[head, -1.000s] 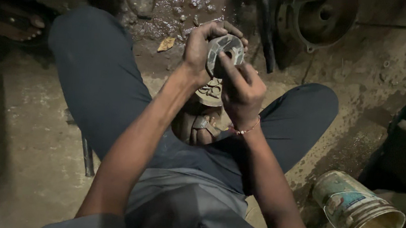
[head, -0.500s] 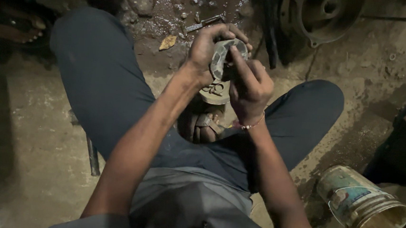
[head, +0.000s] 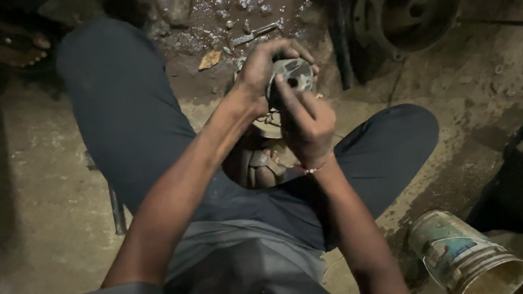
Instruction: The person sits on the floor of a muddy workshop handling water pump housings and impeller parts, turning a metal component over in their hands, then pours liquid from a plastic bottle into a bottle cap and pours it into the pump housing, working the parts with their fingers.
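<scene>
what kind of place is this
Probably a rough repair workshop, worked at floor level: a grimy concrete floor, a round metal part held in both hands, a large metal housing nearby, and a tipped dirty can.

We see a rough repair workshop: a grimy, oil-stained concrete floor (head: 37, 199), a rusty round machine housing (head: 405, 19) far right, and scattered metal scraps (head: 254, 35) in dirt.

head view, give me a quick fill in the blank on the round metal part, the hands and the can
1. The round metal part is held in ____ hands.
2. The can lies on its ____.
3. A thin bracelet sits on the ____ wrist.
4. A dry leaf lies on the ____.

Missing words: both; side; right; ground
</scene>
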`<action>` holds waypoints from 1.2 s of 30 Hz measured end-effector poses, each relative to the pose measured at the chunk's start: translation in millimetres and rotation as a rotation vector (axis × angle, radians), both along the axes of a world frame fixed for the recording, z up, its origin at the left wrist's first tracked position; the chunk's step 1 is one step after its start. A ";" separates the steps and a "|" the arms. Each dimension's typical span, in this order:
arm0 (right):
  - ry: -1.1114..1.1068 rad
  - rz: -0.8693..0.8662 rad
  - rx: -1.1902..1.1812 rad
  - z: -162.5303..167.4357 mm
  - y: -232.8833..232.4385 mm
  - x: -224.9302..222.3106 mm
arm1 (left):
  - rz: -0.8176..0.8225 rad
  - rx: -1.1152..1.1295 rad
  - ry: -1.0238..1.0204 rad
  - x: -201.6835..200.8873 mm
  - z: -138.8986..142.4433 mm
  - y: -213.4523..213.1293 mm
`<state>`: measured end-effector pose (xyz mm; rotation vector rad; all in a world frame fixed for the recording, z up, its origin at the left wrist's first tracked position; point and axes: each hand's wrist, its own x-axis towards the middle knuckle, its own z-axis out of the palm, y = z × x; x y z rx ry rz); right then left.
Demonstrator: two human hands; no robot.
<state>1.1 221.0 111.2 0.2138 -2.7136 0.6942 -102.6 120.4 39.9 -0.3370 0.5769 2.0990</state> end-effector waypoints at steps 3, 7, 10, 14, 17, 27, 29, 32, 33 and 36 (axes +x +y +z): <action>0.005 0.006 -0.057 0.7 -0.1 -1.1 | -0.003 0.005 -0.032 0.8 -1.0 1.8; 0.036 0.051 -0.062 1.8 0.0 -1.8 | 0.081 0.045 -0.152 1.6 -0.3 3.3; -0.005 -0.021 -0.125 3.0 2.5 -1.0 | -0.032 0.070 -0.082 1.1 0.1 3.4; 0.008 0.065 -0.075 3.2 6.2 2.6 | -0.025 0.016 -0.027 1.3 -1.1 4.5; -0.004 0.010 -0.068 1.8 8.2 4.7 | -0.040 0.013 0.002 2.7 -2.6 5.9; -0.002 0.032 -0.088 0.6 10.3 5.8 | 0.007 -0.003 0.031 4.7 -1.6 9.3; -0.005 0.032 -0.090 1.3 11.3 5.9 | -0.007 -0.010 0.049 4.7 0.0 9.5; 0.024 0.062 -0.093 1.2 12.6 5.6 | 0.000 -0.070 0.068 5.2 2.0 9.3; 0.027 0.055 -0.075 0.9 13.1 5.5 | 0.004 -0.118 0.094 5.5 2.4 9.2; 0.006 0.038 -0.070 0.4 14.9 5.5 | -0.024 -0.056 0.084 5.8 2.7 9.9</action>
